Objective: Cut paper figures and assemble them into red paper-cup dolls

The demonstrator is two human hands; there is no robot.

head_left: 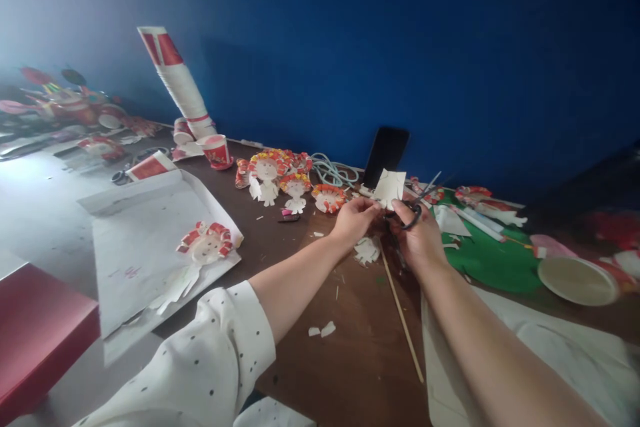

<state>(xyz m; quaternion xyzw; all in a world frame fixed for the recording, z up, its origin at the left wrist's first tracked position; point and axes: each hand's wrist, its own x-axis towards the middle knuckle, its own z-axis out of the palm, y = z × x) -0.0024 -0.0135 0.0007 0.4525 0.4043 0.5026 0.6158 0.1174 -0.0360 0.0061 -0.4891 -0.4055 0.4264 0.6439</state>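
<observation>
A white piece of cut paper (390, 187) stands up between my two hands. My left hand (355, 221) is closed in a pinch at its lower left edge. My right hand (421, 239) has a pair of scissors (414, 216) with dark handles looped on its fingers. The blades point up and to the right, away from the paper, and the right thumb touches the sheet's lower right corner. Below the hands lies another white paper cutout (367, 250) with a fringed edge. A thin wooden stick (401, 312) runs from there towards me.
Paper-cup figures with faces (267, 170) and a pale blue cord (333, 170) lie behind my left hand. A dark phone (387, 150) leans on the blue wall. At left are stacked cups (183, 87) and a large paper sheet (125, 247); at right, a green disc (493, 263).
</observation>
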